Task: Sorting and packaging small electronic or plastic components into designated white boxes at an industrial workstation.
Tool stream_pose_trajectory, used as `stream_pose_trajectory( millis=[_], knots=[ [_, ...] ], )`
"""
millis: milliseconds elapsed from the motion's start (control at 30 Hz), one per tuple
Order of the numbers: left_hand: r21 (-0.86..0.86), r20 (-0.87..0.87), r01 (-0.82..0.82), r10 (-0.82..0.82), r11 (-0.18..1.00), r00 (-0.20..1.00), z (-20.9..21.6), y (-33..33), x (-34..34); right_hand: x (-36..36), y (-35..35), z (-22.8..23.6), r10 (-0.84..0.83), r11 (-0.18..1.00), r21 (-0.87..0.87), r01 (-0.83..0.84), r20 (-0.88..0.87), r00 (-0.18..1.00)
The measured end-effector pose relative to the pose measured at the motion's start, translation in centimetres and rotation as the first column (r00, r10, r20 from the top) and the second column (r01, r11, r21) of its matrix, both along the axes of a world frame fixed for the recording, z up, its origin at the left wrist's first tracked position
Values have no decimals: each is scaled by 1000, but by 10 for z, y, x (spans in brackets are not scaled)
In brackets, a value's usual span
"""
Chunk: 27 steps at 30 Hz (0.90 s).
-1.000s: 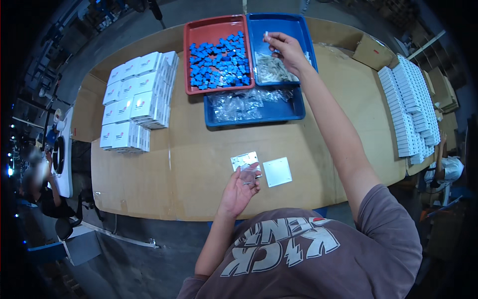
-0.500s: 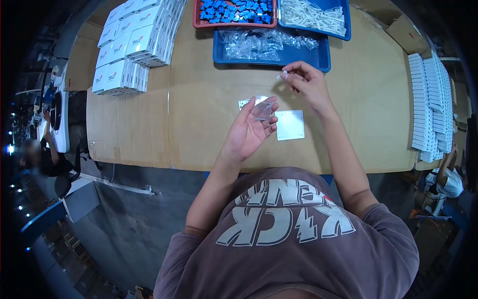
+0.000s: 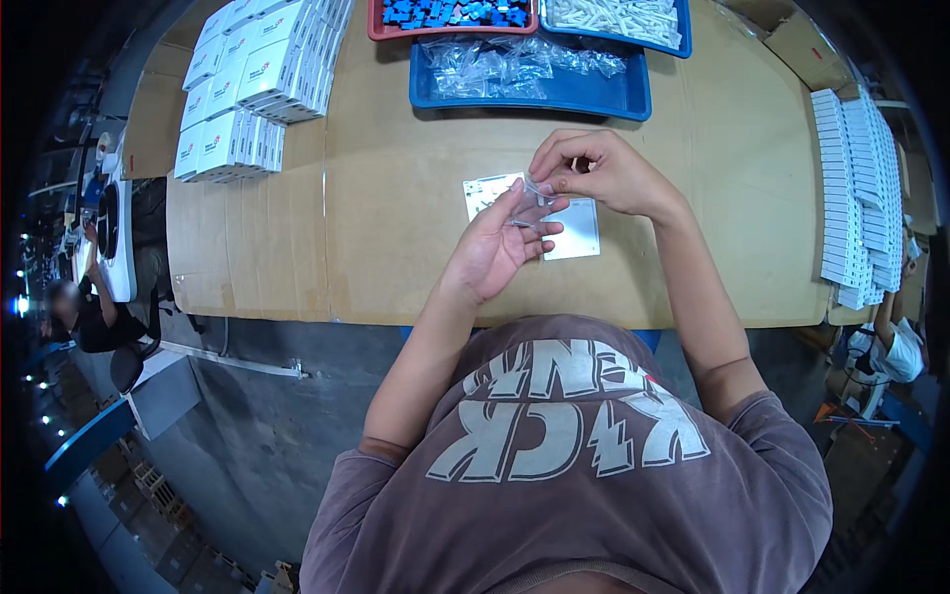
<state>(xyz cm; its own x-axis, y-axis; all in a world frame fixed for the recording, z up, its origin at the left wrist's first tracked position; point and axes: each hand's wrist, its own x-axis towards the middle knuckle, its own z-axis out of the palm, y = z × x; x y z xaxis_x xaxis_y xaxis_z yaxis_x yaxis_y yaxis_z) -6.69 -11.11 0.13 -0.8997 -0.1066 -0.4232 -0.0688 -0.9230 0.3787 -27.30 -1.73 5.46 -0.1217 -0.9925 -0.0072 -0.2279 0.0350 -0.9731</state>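
Observation:
A small clear plastic bag (image 3: 528, 210) rests in my left hand (image 3: 487, 259), held between the thumb and the fingers with the palm turned up. My right hand (image 3: 616, 180) is at the bag's upper edge, its thumb and forefinger pinched there. A small whitish piece shows faintly by the right fingertips; whether it lies inside the bag I cannot tell. Beneath the hands, a white printed sheet (image 3: 483, 192) lies on the cardboard-covered table (image 3: 396, 267). Beside it is a flat white square (image 3: 578, 238), partly covered by my left fingers.
Beyond my hands stands a blue tray (image 3: 633, 94) of clear bags. Behind it are a red tray (image 3: 396, 33) of blue parts and another blue tray (image 3: 683, 30) of white pieces. White boxes (image 3: 233, 139) are stacked at left, more boxes (image 3: 841, 198) at right. People sit at both sides.
My right hand has come down and left from near the blue tray to the bag, bringing a small white piece. My left hand stays under the bag. The whole view has shifted slightly.

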Motion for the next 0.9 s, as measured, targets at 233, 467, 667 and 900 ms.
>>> stream_pose_trajectory(
  millis=[233, 467, 667, 900],
  knots=[
    [16, -12, 5, -5, 1000, 1000, -10, 4, 9, 1, -5, 8, 198, 967, 150, -204, 54, 979],
    [83, -26, -40, 42, 996, 999, -10, 2, 7, 10, -7, 5, 257, 946, 202, -253, 8, 966],
    [111, -72, -46, 54, 993, 996, -12, 3, 7, 15, -4, -1, 245, 942, 219, -254, 67, 967],
    [114, -59, -14, 21, 993, 998, -16, 4, 9, 15, -3, -1, 210, 955, 189, -227, 103, 972]
  ],
)
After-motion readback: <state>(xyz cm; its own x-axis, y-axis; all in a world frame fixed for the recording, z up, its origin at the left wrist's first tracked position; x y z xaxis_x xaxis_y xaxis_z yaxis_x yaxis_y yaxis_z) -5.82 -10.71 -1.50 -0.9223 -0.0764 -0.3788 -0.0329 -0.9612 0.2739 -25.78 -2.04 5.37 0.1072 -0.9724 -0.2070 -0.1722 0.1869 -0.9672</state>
